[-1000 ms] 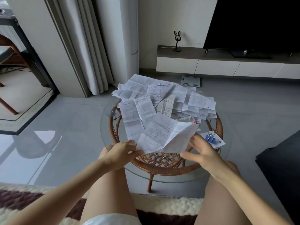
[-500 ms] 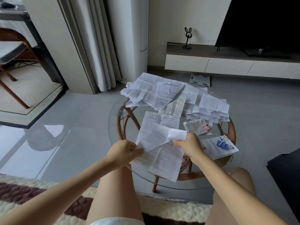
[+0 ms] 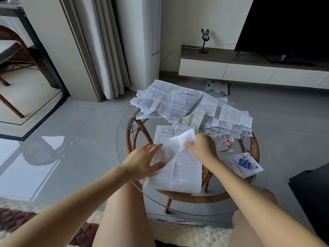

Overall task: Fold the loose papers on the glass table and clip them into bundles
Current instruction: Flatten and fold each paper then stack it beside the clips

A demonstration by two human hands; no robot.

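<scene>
Fingers (image 3: 157, 146) of left hand (image 3: 145, 158) straight, pressing sheet (image 3: 179, 168) flat at table's (image 3: 123, 134) near edge; right hand (image 3: 202, 147) curled, pinching sheet's folded top. Loose pile (image 3: 195, 107) at far edge.

This is a home living room: a big dark television (image 3: 288, 24) stands on a low white cabinet (image 3: 249, 72) beside a rabbit-eared ornament (image 3: 204, 40). Pale curtains (image 3: 106, 50) hang to the grey tiled floor (image 3: 80, 125), a bathroom scale (image 3: 216, 87) lies there, and a round glass counter on a rattan base (image 3: 187, 197) sits by a chunky knitted throw (image 3: 195, 236).
</scene>
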